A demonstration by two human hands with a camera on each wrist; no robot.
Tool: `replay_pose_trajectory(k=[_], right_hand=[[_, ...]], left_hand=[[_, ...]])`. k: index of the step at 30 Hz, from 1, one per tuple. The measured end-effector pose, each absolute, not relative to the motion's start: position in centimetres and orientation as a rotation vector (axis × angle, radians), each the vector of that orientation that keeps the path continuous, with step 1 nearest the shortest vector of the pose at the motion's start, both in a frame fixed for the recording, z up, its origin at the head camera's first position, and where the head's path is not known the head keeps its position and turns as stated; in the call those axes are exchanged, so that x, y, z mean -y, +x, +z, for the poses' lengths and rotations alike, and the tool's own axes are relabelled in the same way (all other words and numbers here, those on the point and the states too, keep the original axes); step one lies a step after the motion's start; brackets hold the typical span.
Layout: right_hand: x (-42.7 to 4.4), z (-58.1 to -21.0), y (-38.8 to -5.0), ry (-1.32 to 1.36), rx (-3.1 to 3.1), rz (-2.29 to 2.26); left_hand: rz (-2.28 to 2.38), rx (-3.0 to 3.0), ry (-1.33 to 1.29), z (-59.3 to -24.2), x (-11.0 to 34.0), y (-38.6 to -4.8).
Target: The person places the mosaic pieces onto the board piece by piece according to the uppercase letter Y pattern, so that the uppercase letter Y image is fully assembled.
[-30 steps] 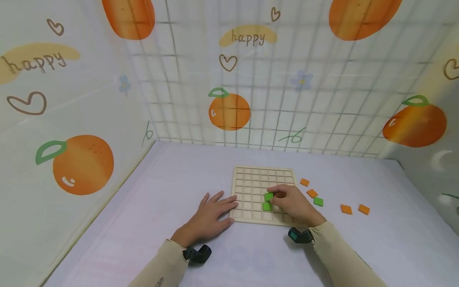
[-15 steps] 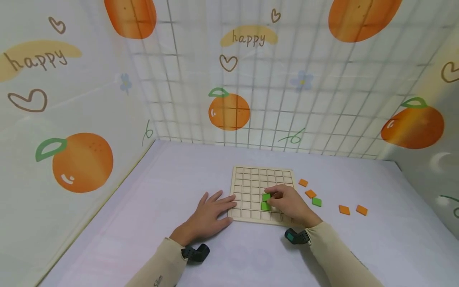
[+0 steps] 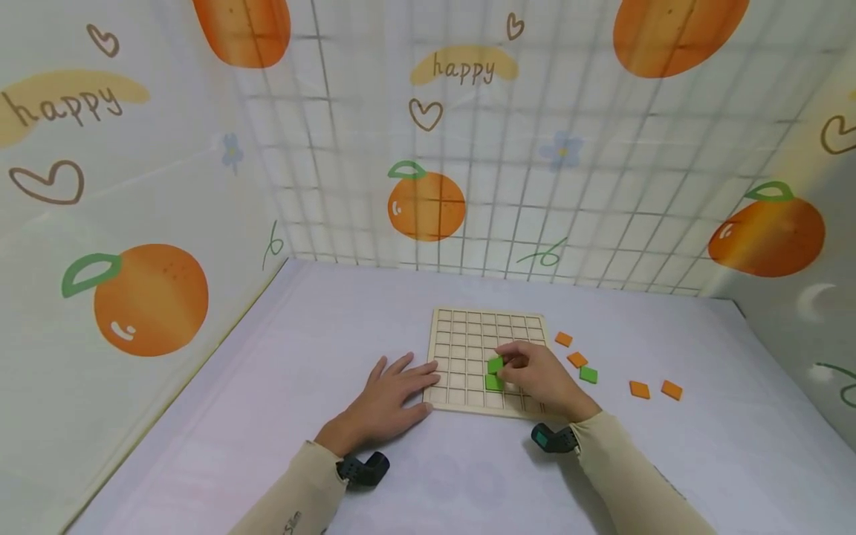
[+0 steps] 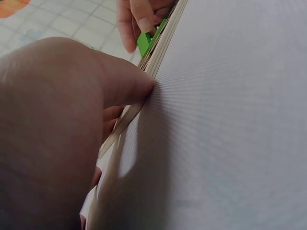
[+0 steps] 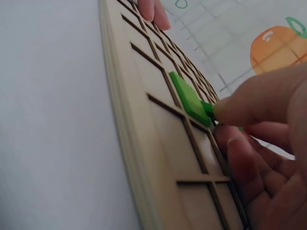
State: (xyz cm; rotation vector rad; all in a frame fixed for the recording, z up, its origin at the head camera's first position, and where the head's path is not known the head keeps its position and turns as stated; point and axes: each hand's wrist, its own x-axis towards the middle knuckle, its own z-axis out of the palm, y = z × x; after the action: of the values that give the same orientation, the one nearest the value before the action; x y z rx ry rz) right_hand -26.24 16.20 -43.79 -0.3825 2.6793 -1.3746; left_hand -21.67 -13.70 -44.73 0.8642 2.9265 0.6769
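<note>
- board (image 3: 461, 349), under left hand (image 3: 388, 401) fingertips: pale wood look, smooth, matt, layered plywood-like edge
- held green tile (image 3: 495, 365), in right hand (image 3: 543, 377) fingers: smooth, plastic or painted wood, can't tell
- lower green tile (image 3: 493, 383), just below those fingers: smooth
- orange tiles (image 3: 639, 389), right of right fingers: smooth, matt
- table cover (image 3: 435, 483), nearer than fingers: smooth, matt
- wall sheet (image 3: 361, 186), beyond fingers: thin, partly see-through
- sleeves (image 3: 287, 490), behind fingers: matt cloth

Held green tile (image 3: 495, 365) shifted slightly left.
</note>
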Motion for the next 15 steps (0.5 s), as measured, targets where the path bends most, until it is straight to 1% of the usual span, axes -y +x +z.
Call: replay_pose_trajectory(k=[15], right_hand=[[-16.37, -43.62, -26.41, -0.392, -2.68, -1.361]], left_hand=[[0.663, -2.945, 0.885, -44.87, 13.71, -21.8]])
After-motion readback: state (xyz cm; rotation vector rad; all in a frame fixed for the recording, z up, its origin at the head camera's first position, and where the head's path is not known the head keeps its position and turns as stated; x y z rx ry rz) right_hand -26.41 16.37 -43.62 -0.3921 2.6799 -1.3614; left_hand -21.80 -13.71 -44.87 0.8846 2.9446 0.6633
